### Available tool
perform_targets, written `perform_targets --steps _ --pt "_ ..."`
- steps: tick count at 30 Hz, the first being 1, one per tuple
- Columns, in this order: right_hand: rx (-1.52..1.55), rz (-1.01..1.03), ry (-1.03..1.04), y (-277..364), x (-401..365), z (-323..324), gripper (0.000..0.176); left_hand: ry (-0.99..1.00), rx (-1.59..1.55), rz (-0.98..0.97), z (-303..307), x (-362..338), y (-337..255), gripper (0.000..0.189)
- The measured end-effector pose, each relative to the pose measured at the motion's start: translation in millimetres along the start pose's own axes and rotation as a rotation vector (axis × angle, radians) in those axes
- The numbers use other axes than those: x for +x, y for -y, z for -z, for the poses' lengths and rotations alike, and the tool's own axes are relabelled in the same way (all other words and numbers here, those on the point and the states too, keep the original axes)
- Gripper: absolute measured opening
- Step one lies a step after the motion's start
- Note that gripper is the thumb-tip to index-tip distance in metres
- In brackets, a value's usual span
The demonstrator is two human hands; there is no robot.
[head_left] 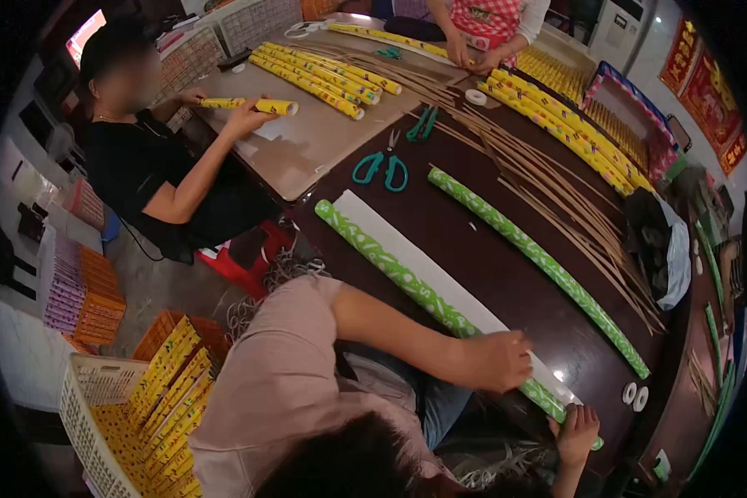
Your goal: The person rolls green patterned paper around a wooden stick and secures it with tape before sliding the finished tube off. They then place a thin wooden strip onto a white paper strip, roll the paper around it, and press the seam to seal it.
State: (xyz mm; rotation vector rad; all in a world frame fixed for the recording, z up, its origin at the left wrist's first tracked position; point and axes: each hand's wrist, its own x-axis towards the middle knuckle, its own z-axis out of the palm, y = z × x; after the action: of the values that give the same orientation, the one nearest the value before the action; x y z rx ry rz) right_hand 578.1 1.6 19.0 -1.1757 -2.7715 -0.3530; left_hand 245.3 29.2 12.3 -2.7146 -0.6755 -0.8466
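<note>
A green roll of patterned wrapping paper (398, 274) lies slantwise on the dark table, its white inner side showing as a loose flap (440, 282) along the far edge. Over the near half of that flap is my left hand (502, 363), fingers curled closed; whatever is in them is hidden. My right hand (577, 432) grips the roll close to its near end, thumb and fingers around the paper's edge. A second green roll (539, 261), closed up, lies farther across the table. Two small white tape rolls (635, 397) sit to the right of my hands.
Teal-handled scissors (382, 170) and long thin brown strips (548, 183) lie beyond the rolls. Yellow rolls (324, 79) rest at the back. A person (141, 149) on the left holds a yellow roll; another in a checked apron (481, 21) works opposite. A crate (100, 415) stands lower left.
</note>
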Motion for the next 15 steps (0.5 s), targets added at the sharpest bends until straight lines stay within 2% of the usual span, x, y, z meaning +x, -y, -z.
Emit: perform_targets --steps 2,4,6,7,10,15 --pt "-0.068 0.039 0.021 -17.0 -8.3 -0.3 0.05 0.145 0.089 0.044 25.6 -50.4 33.1 0.045" --pt "-0.128 0.086 0.051 -33.5 -23.5 -7.9 0.051 0.195 0.13 0.115 36.6 -97.3 58.7 0.048" --pt "-0.054 -0.124 0.162 -45.6 -33.7 -17.0 0.052 0.158 0.175 0.204 54.4 -134.9 84.5 0.049" --pt "-0.052 -0.106 0.163 -48.6 -22.0 -16.9 0.052 0.208 0.175 0.256 67.1 -149.5 95.5 0.049" --pt "-0.079 0.003 0.11 -45.6 14.1 -8.9 0.052 0.181 0.16 0.3 85.9 -175.7 107.6 0.048" --pt "-0.104 0.131 0.037 -23.1 63.6 10.4 0.051 0.117 0.122 0.299 80.8 -180.9 109.6 0.048"
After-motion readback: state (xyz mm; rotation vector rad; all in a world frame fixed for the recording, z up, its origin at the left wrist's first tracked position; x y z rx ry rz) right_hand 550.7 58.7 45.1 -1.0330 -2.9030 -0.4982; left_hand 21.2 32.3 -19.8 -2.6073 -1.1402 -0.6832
